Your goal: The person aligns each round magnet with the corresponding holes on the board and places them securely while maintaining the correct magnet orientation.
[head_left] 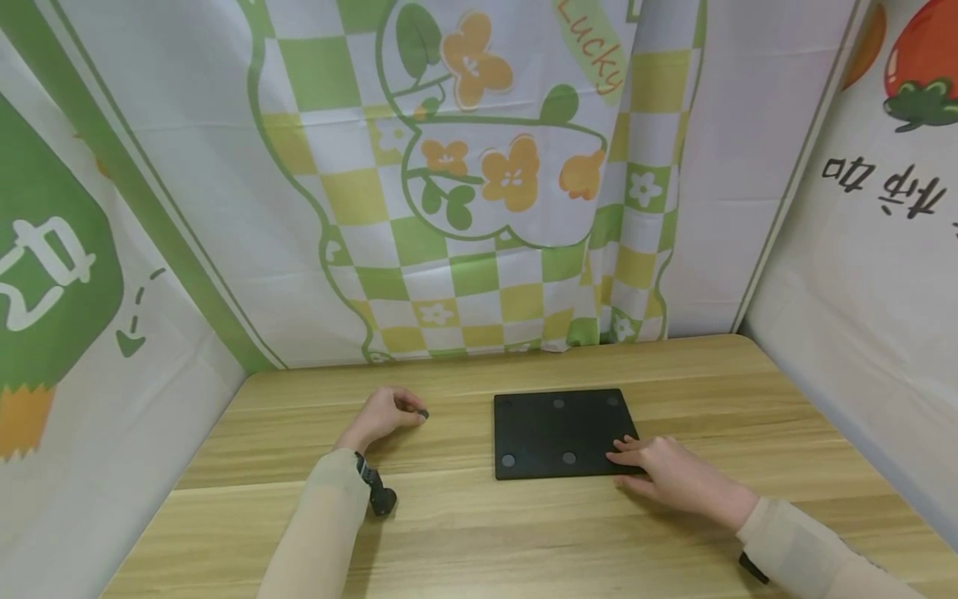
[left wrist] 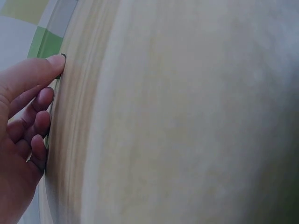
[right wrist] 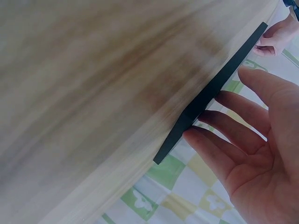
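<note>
A flat black rectangular board (head_left: 535, 433) lies on the wooden table, with several round grey spots on its top, including one at the front left corner. My right hand (head_left: 666, 472) rests its fingertips on the board's front right corner. In the right wrist view the board (right wrist: 205, 100) shows edge-on beneath the loosely bent fingers (right wrist: 233, 121). To the left of the board, my left hand (head_left: 387, 416) pinches a small dark piece (head_left: 424, 414) between thumb and fingertip, just over the table. Only a sliver of this piece (left wrist: 64, 56) shows in the left wrist view.
The wooden table (head_left: 449, 532) ends at a checked, flower-printed curtain (head_left: 479, 274) at the back. Printed cloth walls (head_left: 846, 274) stand at both sides. A black wrist camera (head_left: 382, 497) sits on the left wrist.
</note>
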A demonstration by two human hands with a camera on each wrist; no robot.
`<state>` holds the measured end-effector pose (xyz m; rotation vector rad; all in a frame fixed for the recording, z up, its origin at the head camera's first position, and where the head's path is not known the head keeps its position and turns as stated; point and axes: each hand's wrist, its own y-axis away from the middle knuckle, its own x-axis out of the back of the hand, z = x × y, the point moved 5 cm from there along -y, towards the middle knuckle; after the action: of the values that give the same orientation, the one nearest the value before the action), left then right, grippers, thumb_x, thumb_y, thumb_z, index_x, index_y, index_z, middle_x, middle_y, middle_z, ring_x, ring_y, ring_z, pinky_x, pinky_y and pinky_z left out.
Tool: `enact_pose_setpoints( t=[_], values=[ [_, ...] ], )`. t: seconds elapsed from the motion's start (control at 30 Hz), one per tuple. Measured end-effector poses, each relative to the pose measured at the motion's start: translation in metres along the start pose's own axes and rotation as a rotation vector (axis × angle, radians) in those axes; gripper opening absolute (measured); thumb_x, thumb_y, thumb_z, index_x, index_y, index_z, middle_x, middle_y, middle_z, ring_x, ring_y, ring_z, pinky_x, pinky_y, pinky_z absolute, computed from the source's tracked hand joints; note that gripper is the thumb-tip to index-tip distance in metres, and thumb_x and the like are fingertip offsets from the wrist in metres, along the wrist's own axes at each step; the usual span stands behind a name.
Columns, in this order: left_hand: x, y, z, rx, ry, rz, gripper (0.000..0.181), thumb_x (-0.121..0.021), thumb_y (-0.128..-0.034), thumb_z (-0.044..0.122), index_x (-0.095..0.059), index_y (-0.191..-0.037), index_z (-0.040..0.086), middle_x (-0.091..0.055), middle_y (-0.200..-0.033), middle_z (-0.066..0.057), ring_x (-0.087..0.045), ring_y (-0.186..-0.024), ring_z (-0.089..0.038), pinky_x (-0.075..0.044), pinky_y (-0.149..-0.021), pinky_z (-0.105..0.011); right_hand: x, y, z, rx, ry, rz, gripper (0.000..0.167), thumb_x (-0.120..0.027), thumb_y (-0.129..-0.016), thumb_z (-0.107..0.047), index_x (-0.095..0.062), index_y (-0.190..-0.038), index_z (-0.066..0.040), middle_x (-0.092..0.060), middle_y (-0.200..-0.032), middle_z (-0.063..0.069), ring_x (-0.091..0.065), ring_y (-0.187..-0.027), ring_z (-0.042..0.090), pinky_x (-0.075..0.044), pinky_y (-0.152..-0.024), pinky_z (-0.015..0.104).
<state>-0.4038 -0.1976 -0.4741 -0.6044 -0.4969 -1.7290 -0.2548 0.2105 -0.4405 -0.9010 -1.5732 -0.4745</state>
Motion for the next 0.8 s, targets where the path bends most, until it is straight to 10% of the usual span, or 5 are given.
enact_pose_setpoints(
  t=[0.8],
  values=[
    [0.0014,0.0017,0.0023,0.019,-0.018,0.024,0.015,-0.076,-0.079,0.02,-0.072,-0.092,0.013,-0.067,-0.092,-0.004,-0.058,-0.082,-0.017,-0.047,-0.074,-0.029,0.0009,0.0002,-0.0012,0.016,0.0,0.015,0.034,-0.067,-0.088,-0.026,-0.069,-0.113,-0.004,-0.064,-0.118,0.023,-0.063,-0.107,0.037,-0.056,-0.081,0.045]
  ],
)
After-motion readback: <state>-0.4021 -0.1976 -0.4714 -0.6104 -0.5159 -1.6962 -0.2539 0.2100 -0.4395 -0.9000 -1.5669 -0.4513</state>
